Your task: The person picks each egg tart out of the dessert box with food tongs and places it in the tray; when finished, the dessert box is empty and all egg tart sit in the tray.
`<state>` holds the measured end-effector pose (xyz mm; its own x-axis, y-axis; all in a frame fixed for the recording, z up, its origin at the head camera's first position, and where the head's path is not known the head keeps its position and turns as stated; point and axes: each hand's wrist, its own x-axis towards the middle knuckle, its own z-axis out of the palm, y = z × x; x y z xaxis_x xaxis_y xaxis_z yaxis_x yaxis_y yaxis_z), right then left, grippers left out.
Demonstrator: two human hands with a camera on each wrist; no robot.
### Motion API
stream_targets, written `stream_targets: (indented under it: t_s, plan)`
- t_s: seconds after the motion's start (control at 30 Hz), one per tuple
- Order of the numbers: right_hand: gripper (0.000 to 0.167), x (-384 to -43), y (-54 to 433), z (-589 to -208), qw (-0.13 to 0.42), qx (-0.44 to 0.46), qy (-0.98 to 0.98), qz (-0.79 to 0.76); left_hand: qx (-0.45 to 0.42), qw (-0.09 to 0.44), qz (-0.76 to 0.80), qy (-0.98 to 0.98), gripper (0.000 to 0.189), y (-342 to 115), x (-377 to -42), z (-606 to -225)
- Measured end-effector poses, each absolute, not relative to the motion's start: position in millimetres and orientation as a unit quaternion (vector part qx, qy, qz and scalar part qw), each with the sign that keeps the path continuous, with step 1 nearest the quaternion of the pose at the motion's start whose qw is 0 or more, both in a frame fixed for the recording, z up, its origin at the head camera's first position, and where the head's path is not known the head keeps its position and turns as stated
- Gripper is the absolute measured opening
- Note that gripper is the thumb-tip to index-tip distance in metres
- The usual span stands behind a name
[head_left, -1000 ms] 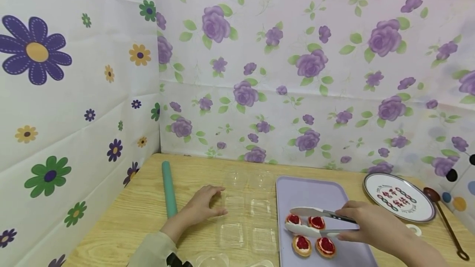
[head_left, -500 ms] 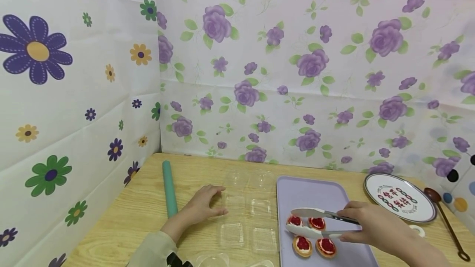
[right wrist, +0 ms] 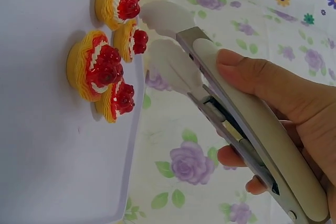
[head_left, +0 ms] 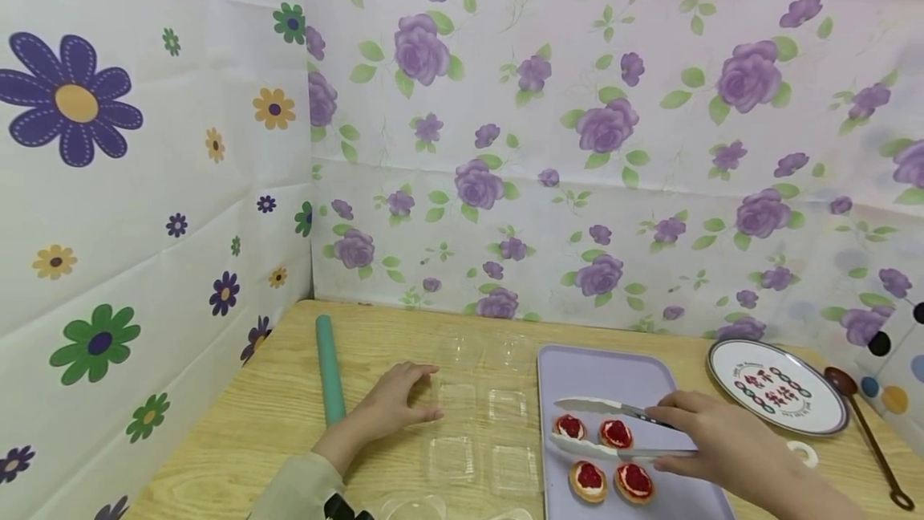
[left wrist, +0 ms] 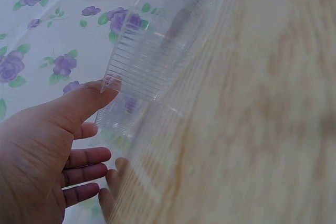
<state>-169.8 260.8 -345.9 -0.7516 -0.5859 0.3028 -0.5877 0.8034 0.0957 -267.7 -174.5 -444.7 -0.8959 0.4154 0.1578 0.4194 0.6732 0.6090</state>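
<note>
My right hand (head_left: 722, 440) grips a pair of tongs (right wrist: 236, 124) above the lilac tray (head_left: 606, 363). Their white tips are spread apart, one on either side of the back-left fruit tart (head_left: 569, 427) in the head view. Several tarts with red fruit and white cream sit grouped on the tray, among them a front-right tart (head_left: 634, 482). To the left, my left hand (head_left: 390, 404) lies beside the clear plastic container (head_left: 452, 460) with its compartments. Its thumb touches the ribbed plastic wall in the left wrist view, and the other fingers extend loosely.
A teal roll (head_left: 329, 367) lies left of my left hand. A white plate (head_left: 780, 387) with red lettering and a brown ladle (head_left: 869, 440) stand at the right. Clear plastic lids (head_left: 415, 507) lie at the front edge. Flowered cloth (head_left: 505, 143) hangs behind the table.
The tongs have shifted slightly left, and their tips have spread a little wider around the back-left tart. My left hand has stayed in place.
</note>
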Motion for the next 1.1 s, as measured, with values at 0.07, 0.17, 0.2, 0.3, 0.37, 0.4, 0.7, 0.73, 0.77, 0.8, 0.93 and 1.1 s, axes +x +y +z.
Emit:
stream_targets:
  t_s: [0.07,0.17,0.2,0.3,0.37,0.4,0.7,0.73,0.77,0.8,0.93,1.1]
  plan:
    - [0.05,-168,262,-346,0.166,0.313,-0.935,0.007,-0.229,0.002,-0.334,-0.914,0.072,-174,-267,-445]
    - [0.05,-165,266,-348,0.2,0.317,-0.927,0.02,-0.229,0.002,-0.334,-0.914,0.072,-174,-267,-445]
    - [0.05,-164,267,-349,0.214,0.318,-0.923,0.027,-0.23,0.003,-0.334,-0.914,0.072,-174,-267,-445]
    - [0.049,-160,271,-351,0.248,0.313,-0.916,0.044,-0.23,0.005,-0.335,-0.914,0.072,-175,-267,-445]
    - [0.049,-157,273,-353,0.257,0.3,-0.918,0.048,-0.23,0.006,-0.336,-0.914,0.072,-175,-267,-446]
    - [0.05,-156,274,-354,0.258,0.293,-0.919,0.051,-0.23,0.006,-0.336,-0.913,0.072,-175,-267,-446]
    - [0.053,-146,284,-361,0.177,0.182,-0.963,0.089,-0.231,0.009,-0.332,-0.914,0.072,-174,-269,-446]
    - [0.052,-145,286,-362,0.171,0.169,-0.966,0.096,-0.231,0.009,-0.332,-0.914,0.072,-174,-269,-446]
    - [0.052,-144,288,-364,0.165,0.159,-0.968,0.104,-0.232,0.009,-0.332,-0.914,0.072,-174,-269,-446]
    - [0.051,-143,290,-366,0.17,0.155,-0.967,0.113,-0.232,0.008,-0.331,-0.914,0.072,-174,-269,-446]
    - [0.052,-140,298,-371,0.176,0.124,-0.968,0.131,-0.235,0.011,-0.33,-0.914,0.072,-174,-268,-446]
    - [0.053,-139,306,-375,0.16,0.088,-0.973,0.139,-0.236,0.02,-0.327,-0.915,0.072,-173,-267,-445]
